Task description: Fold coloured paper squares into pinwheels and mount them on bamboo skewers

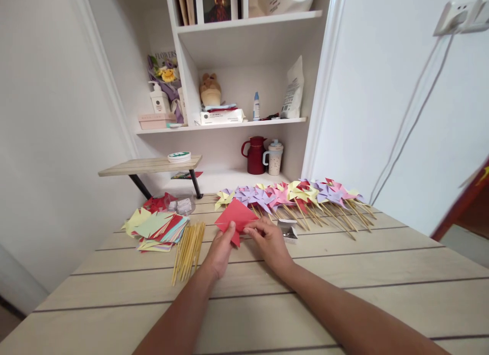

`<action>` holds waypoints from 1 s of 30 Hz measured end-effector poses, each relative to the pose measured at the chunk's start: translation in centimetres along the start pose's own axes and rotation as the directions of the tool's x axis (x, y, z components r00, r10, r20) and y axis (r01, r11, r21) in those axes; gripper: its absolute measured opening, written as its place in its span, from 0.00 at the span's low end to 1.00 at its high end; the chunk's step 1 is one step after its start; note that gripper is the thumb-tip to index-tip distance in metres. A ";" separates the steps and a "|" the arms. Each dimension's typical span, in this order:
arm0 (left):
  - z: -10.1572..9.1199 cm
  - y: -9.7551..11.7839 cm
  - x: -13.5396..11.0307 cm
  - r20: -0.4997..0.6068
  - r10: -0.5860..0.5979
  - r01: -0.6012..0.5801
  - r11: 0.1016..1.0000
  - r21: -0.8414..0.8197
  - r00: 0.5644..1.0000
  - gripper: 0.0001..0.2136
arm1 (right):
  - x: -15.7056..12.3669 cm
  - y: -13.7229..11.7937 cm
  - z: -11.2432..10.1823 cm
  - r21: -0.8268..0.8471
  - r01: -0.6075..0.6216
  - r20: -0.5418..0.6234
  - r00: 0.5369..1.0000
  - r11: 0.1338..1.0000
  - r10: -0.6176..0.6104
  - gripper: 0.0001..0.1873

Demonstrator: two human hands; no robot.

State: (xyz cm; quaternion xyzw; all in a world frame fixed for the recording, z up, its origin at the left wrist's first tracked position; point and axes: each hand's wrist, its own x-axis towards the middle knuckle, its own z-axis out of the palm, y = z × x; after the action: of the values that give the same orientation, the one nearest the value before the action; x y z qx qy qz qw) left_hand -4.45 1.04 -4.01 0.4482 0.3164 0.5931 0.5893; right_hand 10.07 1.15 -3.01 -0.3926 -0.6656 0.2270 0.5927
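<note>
A red paper square [235, 217] is held just above the wooden table [344, 273], with a flap folded under at its near corner. My left hand [220, 251] pinches its lower left edge. My right hand [268, 240] pinches its lower right edge, fingers closed on the paper. A bundle of wooden sticks [188, 249] lies just left of my left hand. A pile of coloured paper squares [156, 227] sits further left. Behind the paper, a row of finished paper pinwheels [294, 197] on sticks stretches to the right.
A small clear bag [288, 229] lies right of my right hand. A small raised wooden shelf [151, 166] stands at the back left with a round tin on it. White wall shelves [244, 121] behind hold a red jug [255, 154], a mug, bottles and boxes. A cable hangs on the right wall.
</note>
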 end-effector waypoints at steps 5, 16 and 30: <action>0.3 0.3 -0.2 -0.010 -0.014 0.014 0.999 0.038 1.000 0.20 | 0.4 0.1 -0.2 -0.029 -0.072 -0.007 0.997 0.997 0.071 0.11; -0.1 0.4 -0.1 0.060 0.001 -0.013 0.980 0.200 0.998 0.15 | 0.7 -0.5 -0.7 -0.031 -0.112 0.008 0.994 0.993 0.112 0.10; 0.3 0.4 -0.1 -0.005 0.053 -0.050 0.962 0.270 0.999 0.17 | 0.8 -0.3 -0.6 -0.093 -0.097 0.050 0.994 0.991 0.101 0.11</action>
State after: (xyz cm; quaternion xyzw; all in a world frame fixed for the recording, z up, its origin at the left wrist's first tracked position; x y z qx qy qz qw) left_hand -4.41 0.90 -3.51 0.5288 0.3857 0.5624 0.5052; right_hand 10.57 1.49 -2.12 -0.4453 -0.6707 0.2363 0.5441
